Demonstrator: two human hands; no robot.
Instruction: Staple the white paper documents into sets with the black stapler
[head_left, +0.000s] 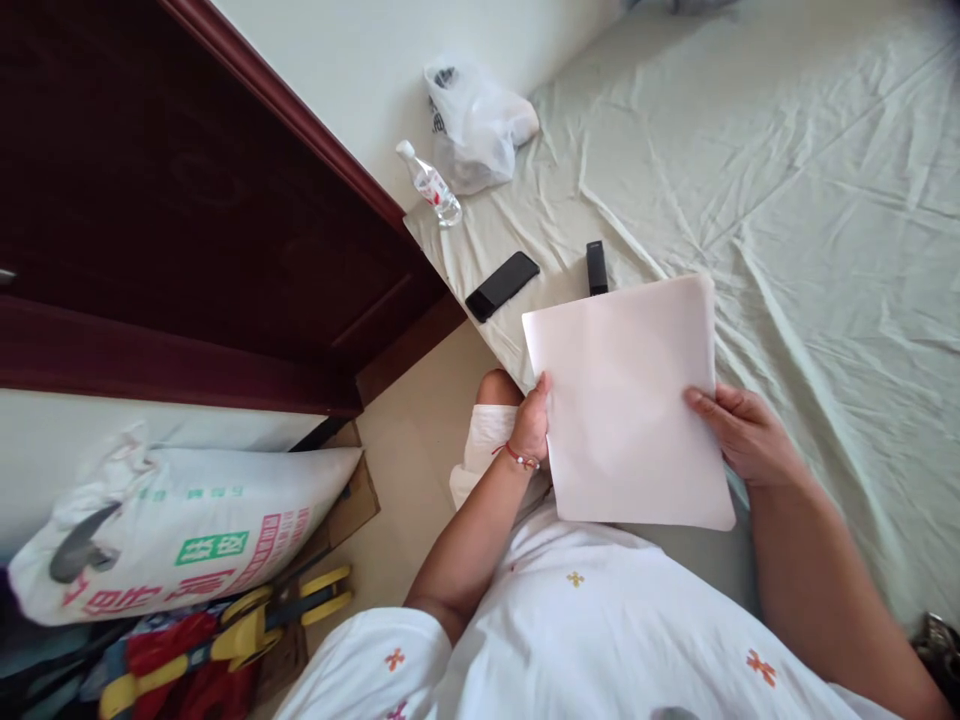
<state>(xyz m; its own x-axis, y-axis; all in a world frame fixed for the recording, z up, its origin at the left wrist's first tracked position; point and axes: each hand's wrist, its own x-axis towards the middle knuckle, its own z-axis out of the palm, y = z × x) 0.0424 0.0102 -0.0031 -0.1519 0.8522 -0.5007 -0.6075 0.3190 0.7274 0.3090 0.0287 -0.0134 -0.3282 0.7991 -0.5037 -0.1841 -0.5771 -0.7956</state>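
Observation:
I hold a blank white sheet of paper (626, 400) in front of me over the edge of a bed. My left hand (531, 420) grips the sheet's left edge, thumb on top; a red bead bracelet sits on that wrist. On the right edge my right hand (742, 435) pinches the paper with thumb over it and fingers behind. The sheet is flat and tilted slightly to the left.
The bed has a pale green creased sheet (810, 200). On it lie a black phone (502, 285), a small black stick-shaped object (596, 268), a water bottle (429, 183) and a plastic bag (476, 125). A dark wooden door (187, 210) and a printed sack (187, 540) stand at left.

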